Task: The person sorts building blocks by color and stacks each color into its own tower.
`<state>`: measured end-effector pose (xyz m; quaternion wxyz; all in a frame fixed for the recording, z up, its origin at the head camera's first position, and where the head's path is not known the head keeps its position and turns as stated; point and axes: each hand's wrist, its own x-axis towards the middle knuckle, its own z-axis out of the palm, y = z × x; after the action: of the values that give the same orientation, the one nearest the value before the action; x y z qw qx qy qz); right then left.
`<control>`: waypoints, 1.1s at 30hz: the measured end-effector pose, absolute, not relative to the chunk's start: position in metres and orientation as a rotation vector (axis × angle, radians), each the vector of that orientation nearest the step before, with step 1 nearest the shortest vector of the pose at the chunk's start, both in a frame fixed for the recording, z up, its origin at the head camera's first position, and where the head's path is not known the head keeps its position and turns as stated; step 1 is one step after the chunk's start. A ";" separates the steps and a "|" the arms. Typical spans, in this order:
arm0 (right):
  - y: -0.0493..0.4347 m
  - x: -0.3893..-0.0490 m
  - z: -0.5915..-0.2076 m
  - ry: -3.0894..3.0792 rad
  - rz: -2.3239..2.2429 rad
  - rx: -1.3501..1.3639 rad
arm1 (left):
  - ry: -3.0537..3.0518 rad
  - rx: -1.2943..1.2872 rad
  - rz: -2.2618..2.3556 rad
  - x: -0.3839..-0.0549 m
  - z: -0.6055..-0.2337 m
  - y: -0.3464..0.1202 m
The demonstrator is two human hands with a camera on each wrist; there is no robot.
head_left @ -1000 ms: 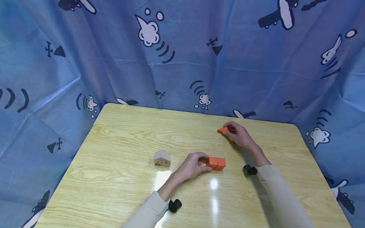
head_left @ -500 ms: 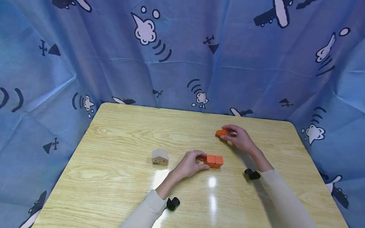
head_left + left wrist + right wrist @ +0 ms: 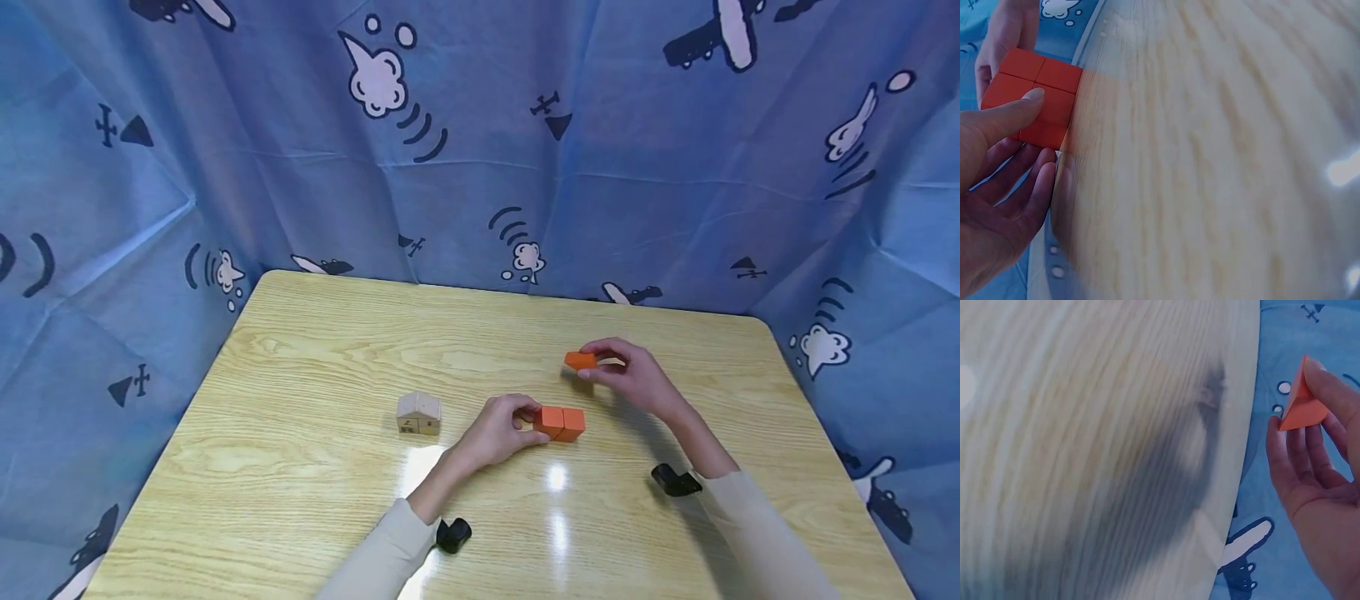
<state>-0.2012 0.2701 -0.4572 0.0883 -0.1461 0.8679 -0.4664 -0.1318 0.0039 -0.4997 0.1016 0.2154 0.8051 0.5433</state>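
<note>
My left hand holds the left end of an orange block group on the table, thumb on the near face and fingers behind. In the left wrist view the orange blocks sit snugly together with seams between them, and the thumb lies flat on one face. Farther back and to the right, my right hand pinches an orange triangular block between thumb and fingers. The right wrist view shows this triangular block raised off the table, its slanted side showing.
Left of the left hand stands a small house of pale wooden blocks with printed markings. The wood-grain table meets a blue patterned curtain along its back edge. Black wrist cameras stick out by both cuffs.
The right hand has lifted the triangular block and brought it slightly nearer the blocks, turning it on the way. The left hand keeps its hold; the view shifts slightly.
</note>
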 end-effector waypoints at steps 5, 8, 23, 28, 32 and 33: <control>0.266 -0.190 -0.450 2.576 -1.384 -0.484 | 2.380 0.643 1.607 -0.132 -0.501 0.004; 0.264 -0.184 -0.447 2.571 -1.377 -0.514 | 2.385 0.659 1.605 -0.132 -0.502 0.004; 0.250 -0.148 -0.445 2.520 -1.390 -0.805 | 2.367 0.629 1.595 -0.132 -0.501 0.004; 0.245 -0.142 -0.449 2.576 -1.337 -0.932 | 2.360 0.619 1.594 -0.132 -0.500 0.004; 0.243 -0.139 -0.451 2.618 -1.289 -1.005 | 2.366 0.629 1.588 -0.132 -0.500 0.004; 0.243 -0.138 -0.452 2.623 -1.280 -1.016 | 2.369 0.632 1.584 -0.132 -0.500 0.004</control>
<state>-0.1382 0.2427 -0.4515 0.0255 -0.3285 0.8486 -0.4140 -0.1323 0.0044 -0.4999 0.1110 0.2153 0.8065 0.5393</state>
